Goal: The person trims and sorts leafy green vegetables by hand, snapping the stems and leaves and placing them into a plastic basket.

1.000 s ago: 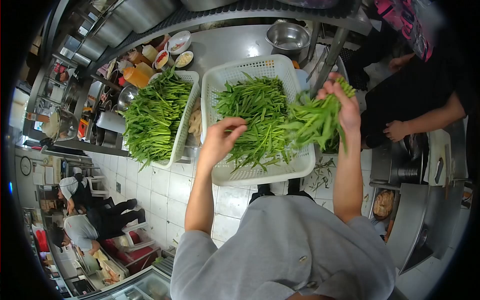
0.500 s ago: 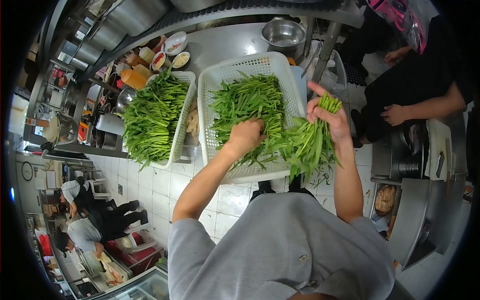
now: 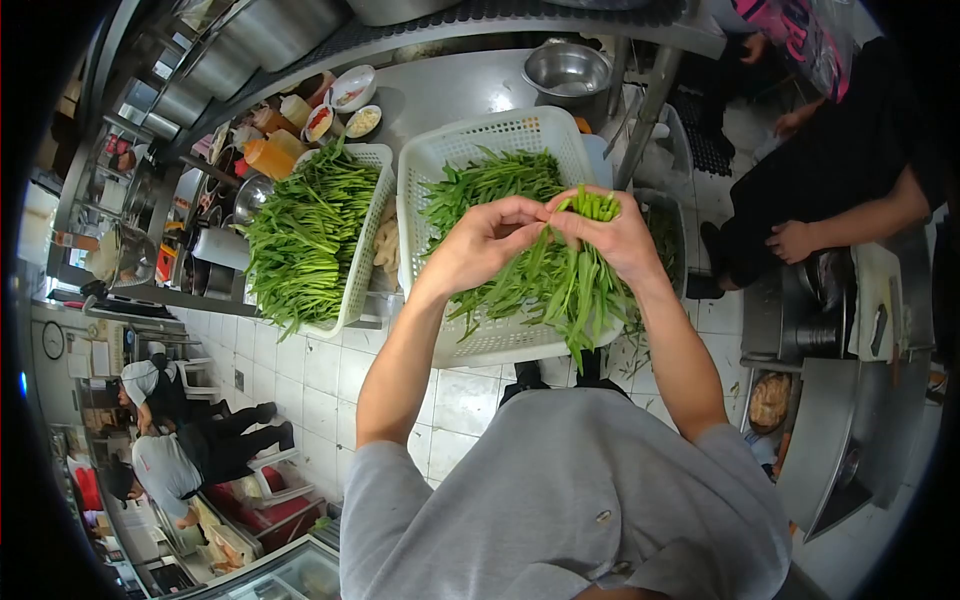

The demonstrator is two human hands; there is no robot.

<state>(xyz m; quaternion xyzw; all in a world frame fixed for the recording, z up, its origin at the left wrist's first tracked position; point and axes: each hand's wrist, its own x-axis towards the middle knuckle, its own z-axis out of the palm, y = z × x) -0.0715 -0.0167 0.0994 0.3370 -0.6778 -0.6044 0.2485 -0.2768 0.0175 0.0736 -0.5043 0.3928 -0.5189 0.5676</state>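
Note:
My right hand (image 3: 610, 232) is wrapped round a bunch of leafy greens (image 3: 582, 290), its cut stems pointing up and its leaves hanging down. Against it, my left hand (image 3: 487, 240) has its thumb and fingers pinched near the stems; what they hold, if anything, is too small to make out. Both hands are above a white perforated basket (image 3: 418, 165) that holds more greens (image 3: 490, 182). To the left stands a second white basket (image 3: 374, 155), heaped with green stalks (image 3: 315, 240).
A steel bowl (image 3: 567, 70) and small bowls of chopped ingredients (image 3: 363, 122) stand on the metal counter (image 3: 440, 85). Sauce bottles (image 3: 268, 157) are at the left. On the right is a person in black (image 3: 830, 180). Two people sit at the lower left.
My left hand has risen from the greens in the basket to the stems. My right hand has moved left with its bunch, so both hands now meet over the basket.

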